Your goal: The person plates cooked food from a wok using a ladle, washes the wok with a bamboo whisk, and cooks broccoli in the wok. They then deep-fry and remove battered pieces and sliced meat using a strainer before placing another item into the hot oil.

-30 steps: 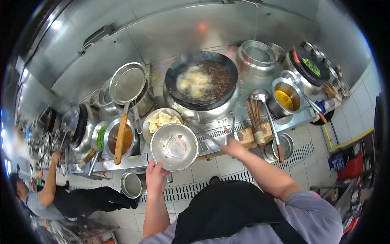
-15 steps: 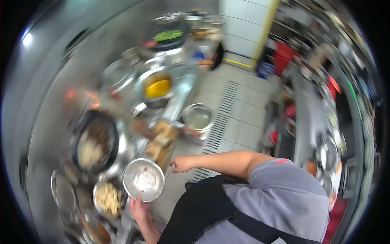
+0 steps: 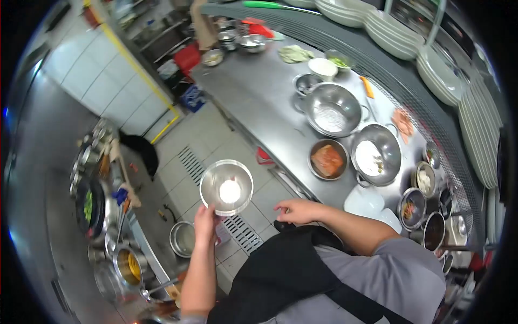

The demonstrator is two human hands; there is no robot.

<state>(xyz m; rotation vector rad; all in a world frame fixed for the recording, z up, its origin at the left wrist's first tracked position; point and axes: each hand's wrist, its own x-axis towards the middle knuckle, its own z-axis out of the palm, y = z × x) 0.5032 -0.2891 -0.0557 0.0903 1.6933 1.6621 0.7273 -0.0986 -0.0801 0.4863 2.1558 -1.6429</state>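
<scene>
My left hand (image 3: pixel 205 224) grips the near rim of a steel mixing bowl (image 3: pixel 212 186), held out over the floor. A bright white patch and a small reddish spot show inside the bowl; whether the white is residue or glare I cannot tell. To the right of the bowl, my right hand (image 3: pixel 298 211) hangs in the air with nothing in it, its fingers loosely bent and the index finger stretched out. The steel counter nearby carries a bowl with a reddish piece of meat or fish (image 3: pixel 327 160) and a two-handled steel basin (image 3: pixel 376 154).
A second large basin (image 3: pixel 333 109), a white bowl (image 3: pixel 322 68) and an orange-handled knife (image 3: pixel 367 86) stand or lie on the counter. Stacked plates (image 3: pixel 394 35) line the shelf above. At left are a steel pot (image 3: pixel 183 239) and a wok with greens (image 3: pixel 89 205). A drain grate (image 3: pixel 243 233) crosses the floor.
My body and view have swung right, from the stove side toward the counter. The bowl has travelled along in my left hand, away from the cutting board. My right hand stays unoccupied.
</scene>
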